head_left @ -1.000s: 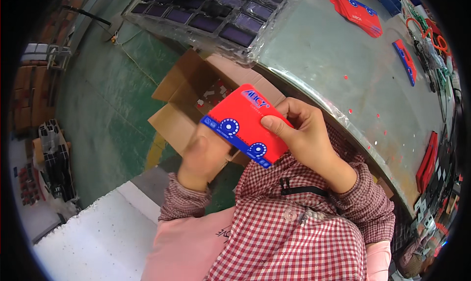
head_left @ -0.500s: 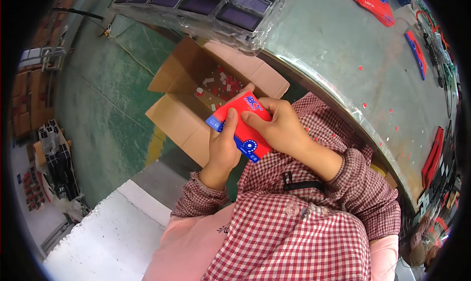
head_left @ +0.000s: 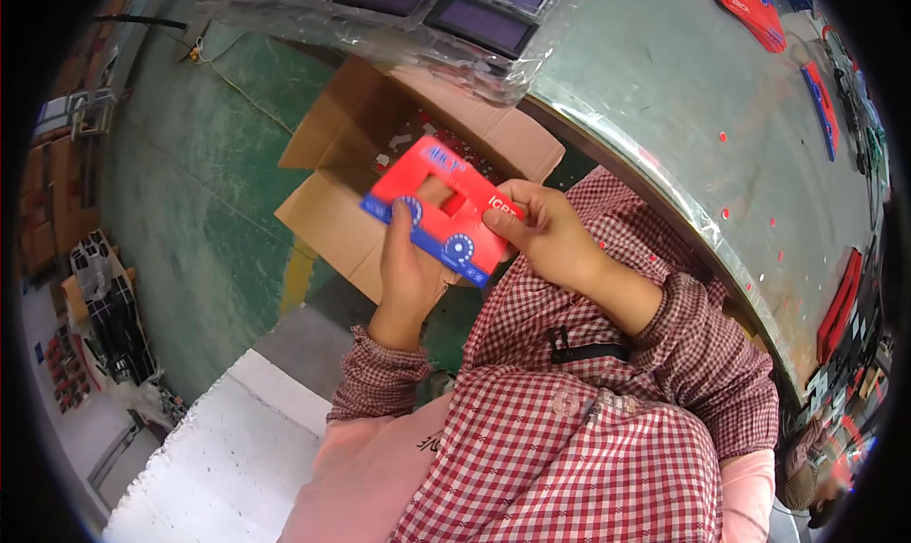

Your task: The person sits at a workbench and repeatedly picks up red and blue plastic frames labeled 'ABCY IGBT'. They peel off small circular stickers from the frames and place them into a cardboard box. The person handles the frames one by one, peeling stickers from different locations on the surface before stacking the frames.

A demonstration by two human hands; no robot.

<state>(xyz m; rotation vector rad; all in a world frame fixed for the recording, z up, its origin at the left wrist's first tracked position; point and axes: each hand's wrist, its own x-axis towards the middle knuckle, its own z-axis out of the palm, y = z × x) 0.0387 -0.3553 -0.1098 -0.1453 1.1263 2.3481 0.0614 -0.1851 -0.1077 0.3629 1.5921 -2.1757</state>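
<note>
A flat red panel sheet (head_left: 474,219) with a blue lower border and round dial prints is held up between my two hands, above an open carton. It has a rectangular cut-out window near its middle, and part of a finger shows through the window. My left hand (head_left: 406,282) grips the lower left edge, its thumb on the front and its fingers hidden behind. At the right end, my right hand (head_left: 550,235) pinches the sheet between thumb and fingers. Small red and white scraps (head_left: 427,126) lie inside the cardboard carton (head_left: 327,225) below.
A workbench (head_left: 636,78) runs along the right, carrying more red and blue sheets (head_left: 745,10), scattered red bits and a red piece (head_left: 840,306). Plastic-wrapped dark-windowed panels (head_left: 479,19) overhang its near corner. A white block (head_left: 223,439) stands at lower left.
The window in the sheet now shows open, where thumbs and sheet covered it before. My left hand has shifted left and up with the sheet; my right hand has slid to its right end.
</note>
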